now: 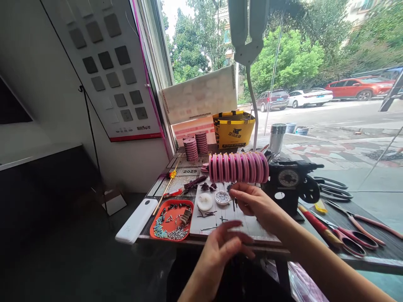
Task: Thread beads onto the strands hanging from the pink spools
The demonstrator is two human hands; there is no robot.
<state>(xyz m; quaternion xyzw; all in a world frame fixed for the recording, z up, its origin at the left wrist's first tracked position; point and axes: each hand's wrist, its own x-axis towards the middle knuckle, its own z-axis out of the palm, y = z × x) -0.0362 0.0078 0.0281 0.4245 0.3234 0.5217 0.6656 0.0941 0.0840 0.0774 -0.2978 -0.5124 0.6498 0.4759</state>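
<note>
My left hand (222,247) is over the near edge of the table, with its fingers apart and nothing seen in them. Thumb and forefinger of my right hand (252,199) are pinched together just below a roller wound with pink rings (239,167). Whatever that pinch holds is too small to make out; short dark strips (234,204) show just under the fingertips. The roller sits on a black hand-cranked machine (288,178). On a pale board (198,224) are a round dish of small beads (222,198), a white disc (205,202) and several thin dark pieces (206,214).
An orange tray (152,230) of beads and small parts stands left, beside a white power bank (137,220). Scissors (352,241), pliers (362,218) and a red-handled tool (319,224) lie right. Behind are stacked pink-ringed spools (190,149), a yellow bag (234,130) and a lamp stem (253,96).
</note>
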